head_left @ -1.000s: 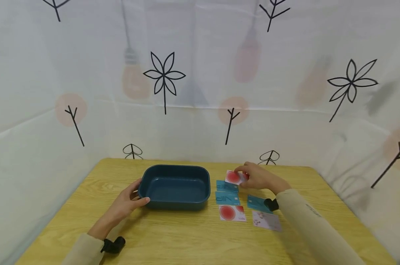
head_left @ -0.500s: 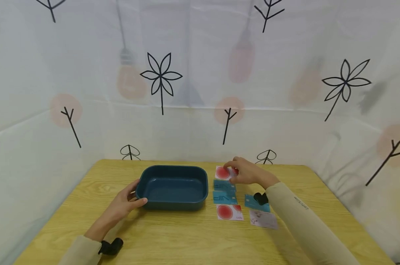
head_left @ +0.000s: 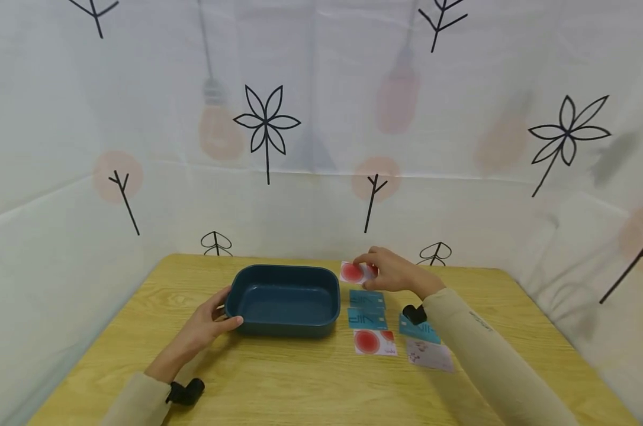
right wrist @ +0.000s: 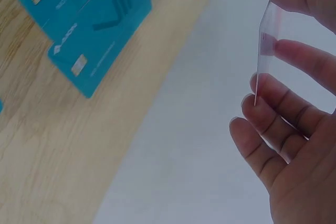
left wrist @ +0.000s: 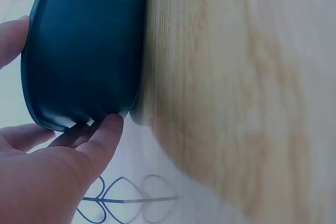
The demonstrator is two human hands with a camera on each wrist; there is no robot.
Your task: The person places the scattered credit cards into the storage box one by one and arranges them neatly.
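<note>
In the head view my right hand (head_left: 393, 271) holds a white card with red circles (head_left: 351, 272) above the back of the table, right of a dark blue rectangular dish (head_left: 281, 332). The right wrist view catches the card edge-on (right wrist: 268, 40), between thumb and fingers. My left hand (head_left: 201, 328) grips the dish's left end, thumb at the front corner and the other fingers around the side. Close up in the left wrist view, fingertips (left wrist: 113, 124) touch the dish's outer wall (left wrist: 84, 51). The inside of the dish shows no card.
Right of the dish lie two overlapping blue cards (head_left: 366, 319), with another red-and-white card (head_left: 375, 342) in front. Farther right are a blue card (head_left: 420, 329), partly hidden by the wrist camera, and a pale patterned card (head_left: 430, 355). A printed white cloth (head_left: 321, 219) hangs behind the table.
My right hand has carried the red-and-white card left and toward the back, away from the blue cards. The left hand stays on the dish, which has not moved on the table.
</note>
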